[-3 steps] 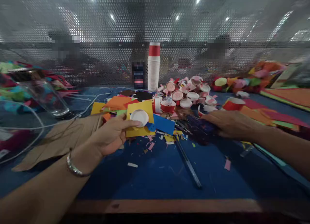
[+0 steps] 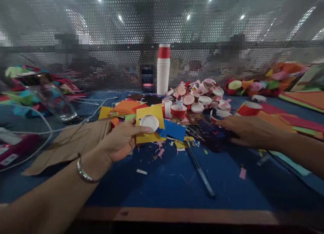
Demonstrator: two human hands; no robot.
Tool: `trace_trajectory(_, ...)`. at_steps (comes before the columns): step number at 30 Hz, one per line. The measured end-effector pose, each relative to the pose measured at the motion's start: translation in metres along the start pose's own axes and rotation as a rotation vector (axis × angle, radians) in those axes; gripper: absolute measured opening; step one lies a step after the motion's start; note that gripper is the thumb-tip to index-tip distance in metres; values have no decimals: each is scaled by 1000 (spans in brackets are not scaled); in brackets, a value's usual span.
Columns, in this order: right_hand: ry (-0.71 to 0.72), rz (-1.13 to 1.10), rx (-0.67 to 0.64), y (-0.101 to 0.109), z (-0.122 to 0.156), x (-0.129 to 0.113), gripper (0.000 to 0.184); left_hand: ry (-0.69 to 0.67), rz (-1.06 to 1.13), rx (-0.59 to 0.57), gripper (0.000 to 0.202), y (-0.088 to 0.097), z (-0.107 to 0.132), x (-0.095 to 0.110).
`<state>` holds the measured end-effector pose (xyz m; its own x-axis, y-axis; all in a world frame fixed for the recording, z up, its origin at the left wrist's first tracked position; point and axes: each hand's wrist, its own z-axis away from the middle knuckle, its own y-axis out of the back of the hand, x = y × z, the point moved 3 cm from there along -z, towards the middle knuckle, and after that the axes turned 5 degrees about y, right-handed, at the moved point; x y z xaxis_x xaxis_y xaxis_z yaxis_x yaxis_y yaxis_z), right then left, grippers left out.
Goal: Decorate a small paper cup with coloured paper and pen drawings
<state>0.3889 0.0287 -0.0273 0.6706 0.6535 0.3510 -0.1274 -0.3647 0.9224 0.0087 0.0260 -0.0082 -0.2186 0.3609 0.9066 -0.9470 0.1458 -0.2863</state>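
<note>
My left hand is closed in a pinch on a yellow paper square with a white round disc on it, the thumb lying along the disc's lower edge. A blue paper piece sticks out from behind the yellow square to the right. My right hand lies palm down over a dark purple crumpled piece on the blue table; its fingers are curled over it and blurred. A dark pen lies on the table between the hands.
A stack of white and red paper cups stands at the back centre, with a heap of cut cup bottoms beside it. Coloured paper sheets lie behind my left hand, brown paper under my forearm, a glass jar at left. A perforated screen closes the back.
The view has shifted slightly; both hands sit a little to the right in the picture. Grip and objects look unchanged.
</note>
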Motion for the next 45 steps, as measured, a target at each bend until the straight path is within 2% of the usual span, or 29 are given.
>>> trace_trajectory(3, -11, 4, -24, 13, 4, -6, 29, -13, 9, -20, 36, -1, -1, -3)
trace_trajectory(5, -76, -20, -53, 24, 5, -12, 29, -12, 23, -37, 32, -1, -2, -5)
trace_trajectory(8, -167, -178, 1, 44, -5, -31, 32, -6, 41, -45, 25, -2, -3, -9)
trace_trajectory(11, -262, -395, 126, 61, -32, -60, 41, -16, 26, -58, 25, -6, -3, -12)
trace_trajectory(13, -247, -583, 157, 67, -57, -82, 41, -36, 14, -77, 28, -8, -1, -12)
trace_trajectory(16, -283, -820, 137, 65, -92, -106, 37, -66, 13, -107, 29, -12, 2, -12)
trace_trajectory(19, -286, -959, 127, 55, -112, -116, 26, -64, 18, -114, 28, -15, 4, -12)
trace_trajectory(24, -269, -1035, 167, 40, -108, -110, 24, -44, 33, -74, 21, -14, 2, -12)
trace_trajectory(26, -266, -908, 145, 38, -102, -103, 21, -10, 53, -16, 15, -12, 0, -12)
trace_trajectory(29, -262, -707, 89, 37, -93, -89, 16, 37, 88, 75, 18, -9, -2, -10)
trace_trajectory(36, -361, -473, -88, 40, -79, -63, 20, 81, 91, 172, 22, -6, -6, -5)
trace_trajectory(40, -411, -357, -152, 40, -73, -56, 21, 69, 70, 194, 21, -4, -8, -4)
trace_trajectory(45, -417, -340, -144, 38, -68, -47, 21, 58, 44, 157, 17, -1, -9, -7)
